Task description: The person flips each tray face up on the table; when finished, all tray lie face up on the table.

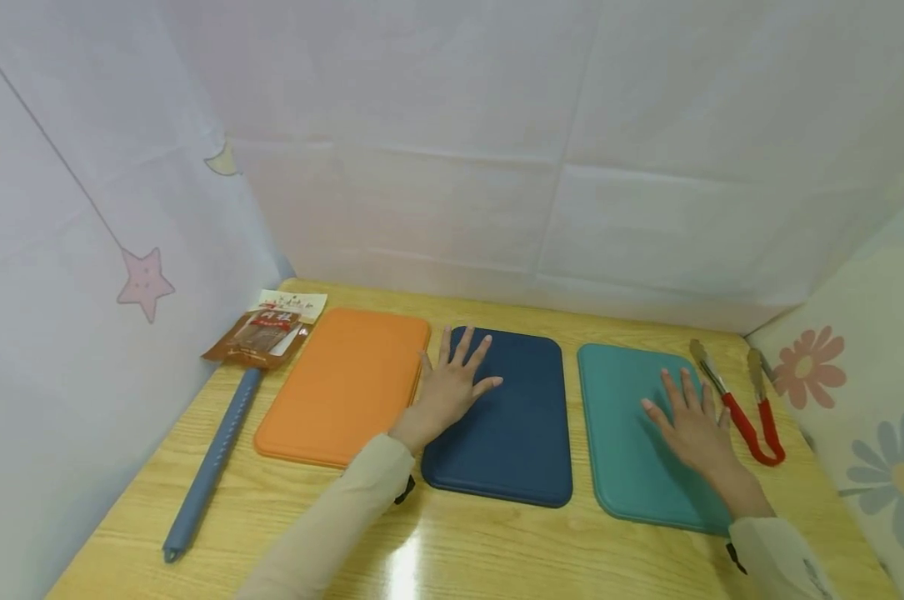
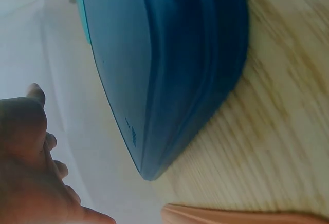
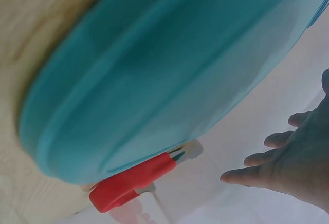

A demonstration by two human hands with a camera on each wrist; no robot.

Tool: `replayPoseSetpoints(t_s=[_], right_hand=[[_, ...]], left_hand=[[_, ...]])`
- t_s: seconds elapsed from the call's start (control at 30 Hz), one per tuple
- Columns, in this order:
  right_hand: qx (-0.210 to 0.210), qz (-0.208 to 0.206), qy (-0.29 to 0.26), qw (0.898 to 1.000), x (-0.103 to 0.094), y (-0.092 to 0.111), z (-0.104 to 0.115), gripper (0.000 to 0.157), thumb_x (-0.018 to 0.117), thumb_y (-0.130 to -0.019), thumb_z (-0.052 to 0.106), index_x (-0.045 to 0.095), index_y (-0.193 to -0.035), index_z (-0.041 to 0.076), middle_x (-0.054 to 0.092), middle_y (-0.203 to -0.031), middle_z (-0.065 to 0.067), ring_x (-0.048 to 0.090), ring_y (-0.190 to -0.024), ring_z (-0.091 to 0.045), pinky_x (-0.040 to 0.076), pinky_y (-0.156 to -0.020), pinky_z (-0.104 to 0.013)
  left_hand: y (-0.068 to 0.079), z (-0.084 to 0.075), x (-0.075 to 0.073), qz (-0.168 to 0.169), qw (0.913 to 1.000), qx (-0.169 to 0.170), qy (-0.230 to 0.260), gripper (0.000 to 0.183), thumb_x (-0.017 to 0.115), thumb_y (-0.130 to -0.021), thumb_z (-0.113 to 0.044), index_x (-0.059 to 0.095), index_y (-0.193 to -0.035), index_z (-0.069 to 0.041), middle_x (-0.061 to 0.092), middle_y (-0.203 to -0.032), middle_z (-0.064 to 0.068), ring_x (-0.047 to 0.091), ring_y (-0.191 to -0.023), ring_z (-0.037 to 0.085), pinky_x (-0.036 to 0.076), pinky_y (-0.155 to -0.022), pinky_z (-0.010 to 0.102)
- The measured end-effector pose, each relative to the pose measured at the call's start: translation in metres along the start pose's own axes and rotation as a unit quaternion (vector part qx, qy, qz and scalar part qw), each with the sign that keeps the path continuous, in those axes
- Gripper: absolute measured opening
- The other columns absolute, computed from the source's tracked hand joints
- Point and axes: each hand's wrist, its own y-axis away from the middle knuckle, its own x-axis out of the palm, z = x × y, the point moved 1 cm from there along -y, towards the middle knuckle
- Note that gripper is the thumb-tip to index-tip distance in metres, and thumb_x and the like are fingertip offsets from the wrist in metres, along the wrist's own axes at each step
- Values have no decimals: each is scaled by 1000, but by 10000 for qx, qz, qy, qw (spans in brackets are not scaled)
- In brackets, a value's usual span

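Fingers spread and straight, my left hand (image 1: 447, 392) is over the left part of a dark blue rounded rectangular pad (image 1: 526, 417). The left wrist view shows that hand (image 2: 31, 167) apart from the blue pad (image 2: 195, 54), holding nothing. My right hand (image 1: 695, 437) is likewise spread over the right side of a teal pad (image 1: 624, 417). A gap separates the hand (image 3: 293, 162) from the teal pad (image 3: 154, 80) in the right wrist view. Red-handled tongs (image 1: 771, 427) lie spread apart just right of the teal pad.
An orange pad (image 1: 347, 375) lies left of the blue one. Farther left are a brown packaged food pouch (image 1: 264, 333) and a long blue-grey bar (image 1: 215, 458), whose upper end the pouch covers. A pale curtain (image 1: 452, 208) hangs behind the wooden table (image 1: 481, 550) and at both sides.
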Motion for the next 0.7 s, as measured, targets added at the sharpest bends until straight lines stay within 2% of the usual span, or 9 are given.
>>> replayPoseSetpoints(t_s=[0.13, 0.3, 0.5, 0.7], right_hand=[[79, 54, 32, 9999, 2, 1, -4, 76, 32, -101, 55, -2, -156, 16, -11, -158, -23, -15, -137, -55, -3, -94, -81], [118, 91, 28, 9999, 2, 2, -7, 76, 32, -101, 56, 1, -157, 14, -8, -157, -26, -13, -136, -57, -2, -93, -82], [203, 284, 9, 9994, 4, 7, -10, 77, 31, -101, 57, -2, -156, 14, -8, -156, -28, -11, -135, -59, -2, -92, -83], [241, 310, -21, 9992, 4, 9, -12, 78, 31, -100, 57, -2, -156, 14, -5, -156, -29, -11, -135, -60, -2, -91, -83]], left_hand=[[-3, -7, 6, 57, 10000, -19, -39, 76, 37, -94, -64, 10, -156, -31, -3, -162, 1, -9, -146, 35, 16, -106, 71], [-6, -20, 10, -80, 9999, 81, -56, 75, 37, -93, -64, 12, -156, -31, 0, -162, 2, -3, -146, 36, 20, -105, 70], [-5, -36, 11, -197, 9991, 356, 111, 74, 42, -94, -60, 22, -155, -24, 10, -161, 9, 5, -146, 38, 22, -108, 65], [-8, -53, 15, -106, 9988, 434, 177, 73, 41, -95, -60, 21, -156, -24, 11, -161, 8, 3, -146, 37, 22, -111, 58]])
